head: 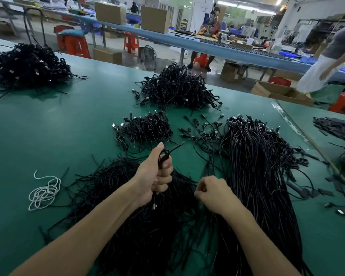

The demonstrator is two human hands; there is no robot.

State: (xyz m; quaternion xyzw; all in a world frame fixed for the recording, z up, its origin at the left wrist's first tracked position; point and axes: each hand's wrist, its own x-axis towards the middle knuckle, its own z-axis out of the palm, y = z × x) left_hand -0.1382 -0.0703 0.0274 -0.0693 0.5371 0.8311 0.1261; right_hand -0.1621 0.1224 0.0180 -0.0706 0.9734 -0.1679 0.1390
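Fingers (pixel 164 177) of the left hand (pixel 153 176) are wrapped tight round a coiled black cable (pixel 164 156). The thumb stands up along its left side, the loop pokes out above the fist, and a stripped end juts up to the right. The right hand (pixel 213 193) is just beside it, fingers curled down into the tangled pile (pixel 143 216); I cannot tell whether they pinch a strand. Under it all is the green table (pixel 68 126). There's a long straight bundle (pixel 257 166) on the right, a far heap (pixel 177 88), a smaller heap (pixel 147 128) just beyond the fist, and a white cord (pixel 44 191) on the left.
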